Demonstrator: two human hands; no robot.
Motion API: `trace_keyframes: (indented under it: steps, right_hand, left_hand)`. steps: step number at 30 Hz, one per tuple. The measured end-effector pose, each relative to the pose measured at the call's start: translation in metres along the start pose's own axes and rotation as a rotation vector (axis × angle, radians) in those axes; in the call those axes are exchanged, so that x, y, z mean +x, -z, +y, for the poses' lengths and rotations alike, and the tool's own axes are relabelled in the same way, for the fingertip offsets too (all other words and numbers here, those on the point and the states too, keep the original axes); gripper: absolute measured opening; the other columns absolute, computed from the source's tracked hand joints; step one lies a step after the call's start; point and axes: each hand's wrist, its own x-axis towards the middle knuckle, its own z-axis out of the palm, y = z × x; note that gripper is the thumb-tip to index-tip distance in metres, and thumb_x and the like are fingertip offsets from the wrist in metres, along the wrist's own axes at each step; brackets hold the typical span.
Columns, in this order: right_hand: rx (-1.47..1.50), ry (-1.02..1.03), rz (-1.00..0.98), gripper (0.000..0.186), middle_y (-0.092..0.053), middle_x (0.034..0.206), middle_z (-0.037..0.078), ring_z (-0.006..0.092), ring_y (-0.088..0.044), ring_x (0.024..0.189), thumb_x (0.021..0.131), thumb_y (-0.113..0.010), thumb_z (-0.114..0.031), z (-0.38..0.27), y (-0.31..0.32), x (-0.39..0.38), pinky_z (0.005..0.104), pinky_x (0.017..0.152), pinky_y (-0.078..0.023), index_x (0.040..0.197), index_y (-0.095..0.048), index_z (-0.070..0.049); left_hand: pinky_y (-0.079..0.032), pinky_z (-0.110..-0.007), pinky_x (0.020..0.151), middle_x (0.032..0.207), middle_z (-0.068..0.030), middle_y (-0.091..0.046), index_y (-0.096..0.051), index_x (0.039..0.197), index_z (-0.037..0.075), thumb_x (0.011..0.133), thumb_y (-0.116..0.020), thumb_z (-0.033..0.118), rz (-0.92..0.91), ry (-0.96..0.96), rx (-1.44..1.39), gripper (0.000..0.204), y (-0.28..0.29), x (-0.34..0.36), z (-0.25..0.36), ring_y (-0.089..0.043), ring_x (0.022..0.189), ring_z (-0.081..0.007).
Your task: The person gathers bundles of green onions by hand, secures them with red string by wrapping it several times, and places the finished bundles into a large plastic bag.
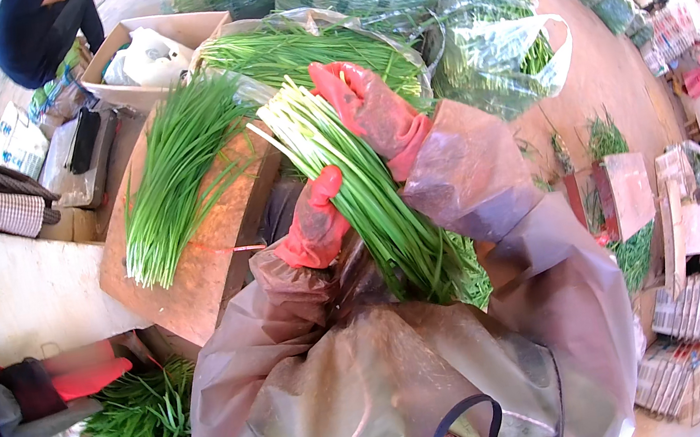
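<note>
A bunch of garlic chives [361, 187] is held in front of my chest, its white stem ends up and its green leaves hanging toward my lap. My left hand [314, 221], in a red glove, wraps round the near left side with the thumb on the stems. My right hand [373, 118], also red-gloved, has its fingers curled against the right side close to the white ends. A loose pile of chives [179, 167] lies to the left on a brown board [225, 203]. Translucent sleeves cover both my forearms.
Ahead, an open bag of chives [298, 50] stands beside several clear bags of greens [482, 40]. A cardboard box [100, 73] with white plastic sits at far left. Cut greens [148, 429] lie near left. Crates [694, 309] are at right. Another person [42, 38] crouches far left.
</note>
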Motion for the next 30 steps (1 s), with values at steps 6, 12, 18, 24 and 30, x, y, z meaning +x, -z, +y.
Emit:
trace_keyframes:
  steps: [6, 12, 18, 24, 30]
  right_hand:
    - [-0.208, 0.146, 0.022, 0.031, -0.044, 0.103, 0.009, 0.0118, -0.048, 0.085, 0.082, -0.05, -0.013, 0.016, -0.001, 0.02, 0.0192, 0.067, -0.04, 0.108, -0.043, 0.0]
    - [-0.402, 0.452, 0.105, 0.024, -0.046, 0.11, 0.014, 0.0197, -0.047, 0.1, 0.069, -0.062, -0.005, -0.046, -0.016, -0.016, 0.0236, 0.076, -0.041, 0.091, -0.056, -0.003]
    - [-0.953, 0.701, -0.021, 0.008, -0.052, 0.106, 0.013, 0.025, -0.045, 0.104, 0.062, -0.064, -0.003, -0.022, -0.017, -0.04, 0.0331, 0.086, -0.036, 0.065, -0.057, -0.003]
    - [-0.89, 0.695, 0.049, 0.01, -0.051, 0.108, 0.012, 0.0247, -0.047, 0.097, 0.065, -0.064, -0.007, -0.016, -0.016, -0.021, 0.0312, 0.079, -0.04, 0.061, -0.056, -0.004]
    - [-0.511, 0.286, -0.138, 0.019, -0.047, 0.113, 0.011, 0.0176, -0.052, 0.078, 0.074, -0.056, -0.006, 0.015, -0.011, -0.011, 0.0231, 0.054, -0.045, 0.092, -0.053, -0.001]
  left_hand:
    - [-0.035, -0.036, 0.089, 0.108, -0.0079, -0.05, -0.04, 0.115, 0.005, 0.075, -0.056, 0.035, -0.02, -0.033, -0.043, 0.052, -0.001, -0.011, 0.001, -0.048, 0.099, -0.0216]
    - [-0.039, -0.033, 0.085, 0.108, -0.0071, -0.047, -0.033, 0.121, 0.004, 0.075, -0.055, 0.027, -0.049, -0.132, -0.084, 0.055, -0.017, -0.015, 0.017, -0.049, 0.096, -0.0183]
    - [-0.04, -0.032, 0.083, 0.106, -0.0062, -0.049, -0.035, 0.119, 0.004, 0.075, -0.056, 0.029, -0.032, -0.04, -0.038, 0.055, -0.01, -0.017, 0.021, -0.049, 0.095, -0.0171]
    - [-0.041, -0.03, 0.08, 0.101, -0.0044, -0.05, -0.04, 0.112, 0.004, 0.071, -0.059, 0.031, -0.072, -0.083, -0.065, 0.053, -0.005, -0.027, 0.026, -0.049, 0.091, -0.0153]
    - [-0.041, -0.027, 0.076, 0.097, -0.0031, -0.05, -0.044, 0.108, 0.006, 0.071, -0.059, 0.027, -0.107, -0.196, -0.091, 0.045, 0.004, -0.026, 0.022, -0.049, 0.089, -0.0137]
